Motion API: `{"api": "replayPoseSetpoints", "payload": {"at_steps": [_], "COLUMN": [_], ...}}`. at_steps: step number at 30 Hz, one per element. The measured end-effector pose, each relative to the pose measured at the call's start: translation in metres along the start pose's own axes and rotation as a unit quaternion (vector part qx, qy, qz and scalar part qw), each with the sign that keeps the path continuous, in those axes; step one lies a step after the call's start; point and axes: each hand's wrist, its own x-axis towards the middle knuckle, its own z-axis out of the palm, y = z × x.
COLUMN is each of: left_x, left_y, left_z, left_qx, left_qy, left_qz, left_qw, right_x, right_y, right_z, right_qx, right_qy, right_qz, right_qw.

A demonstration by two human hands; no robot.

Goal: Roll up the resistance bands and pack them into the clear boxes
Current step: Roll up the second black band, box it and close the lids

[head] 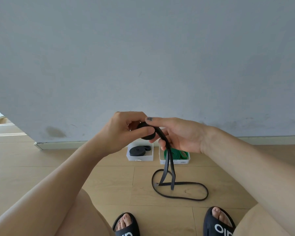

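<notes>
Frame centre: left hand grips partly rolled coil of black band, thumb across its face. Right hand pinches same band just beside coil, fingers curled round strap. Loose remainder hangs down, loops on wooden floor at lower centre-right. Behind, against grey wall: left clear box with rolled black band, right clear box with green band (partly hidden by strap). Sandalled feet at bottom edge.
</notes>
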Motion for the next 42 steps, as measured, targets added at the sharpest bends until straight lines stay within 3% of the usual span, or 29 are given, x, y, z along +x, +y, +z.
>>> {"api": "replayPoseSetpoints", "payload": {"at_steps": [4,11,14,19,27,34,42], "left_x": [-0.001,0.0,0.001,0.0,0.001,0.002,0.001], "left_y": [-0.002,0.006,0.006,0.003,0.005,0.002,0.002], "left_z": [-0.002,0.004,0.002,-0.002,0.002,0.001,0.003], "left_qx": [-0.028,0.086,0.047,-0.023,0.069,-0.009,0.102], "left_qy": [0.01,-0.027,-0.013,0.018,-0.014,0.011,-0.002], "left_qz": [-0.003,0.026,-0.007,-0.004,0.02,-0.008,0.014], "left_qw": [1.0,0.996,0.999,1.0,0.997,1.0,0.995], "right_x": [-0.004,0.0,-0.001,-0.007,0.001,-0.005,0.002], "right_y": [-0.004,0.004,0.002,-0.005,0.001,-0.003,0.007], "right_z": [-0.004,0.003,0.001,-0.005,-0.001,-0.005,0.002], "right_qx": [0.045,-0.031,-0.026,0.036,-0.042,0.041,-0.07], "right_qy": [-0.05,0.012,0.015,-0.049,0.012,-0.08,0.021], "right_qz": [0.006,-0.017,-0.012,0.002,-0.027,-0.01,-0.019], "right_qw": [0.998,0.999,0.999,0.998,0.999,0.996,0.997]}}
